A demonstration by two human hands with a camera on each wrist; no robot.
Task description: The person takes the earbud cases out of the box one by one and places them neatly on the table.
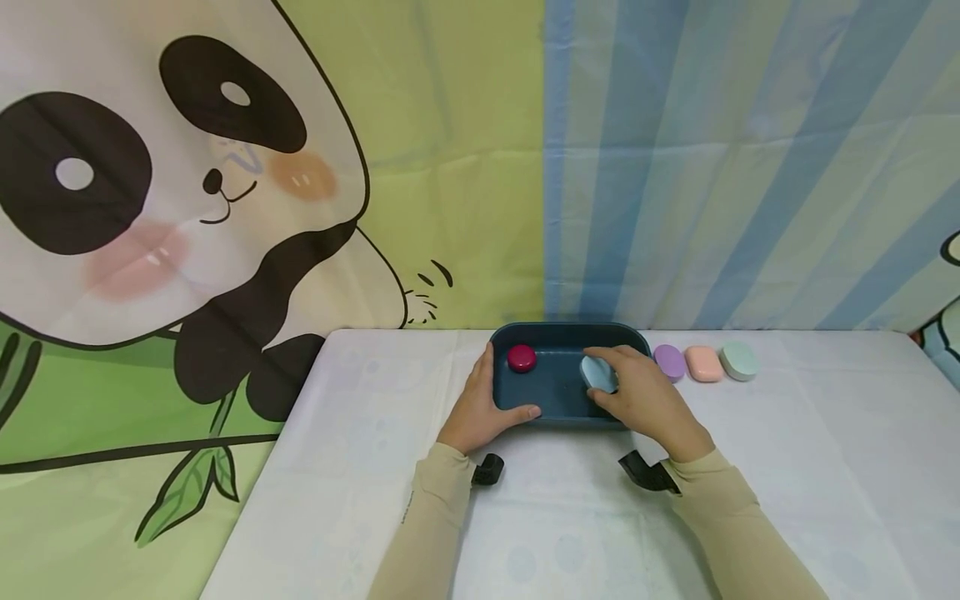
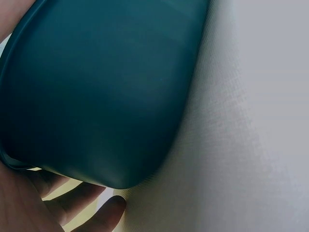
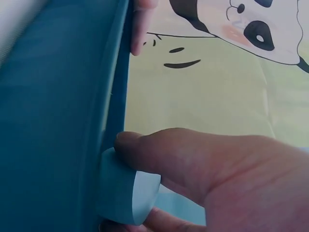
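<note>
In the head view, my right hand pinches a light blue rounded block between thumb and fingers, over the right half of a dark blue tray. The right wrist view shows the thumb on one edge of this block, close beside the tray wall. My left hand grips the tray's left end, its thumb at the front rim and its fingers along the left side. Inside the tray, toward the left, lies a dark red round piece. The left wrist view shows mostly the tray's outer wall.
To the right of the tray, a purple oval piece, a pink rounded square piece and a pale green piece lie in a row on the white tablecloth. A printed panda curtain hangs behind the table's back edge.
</note>
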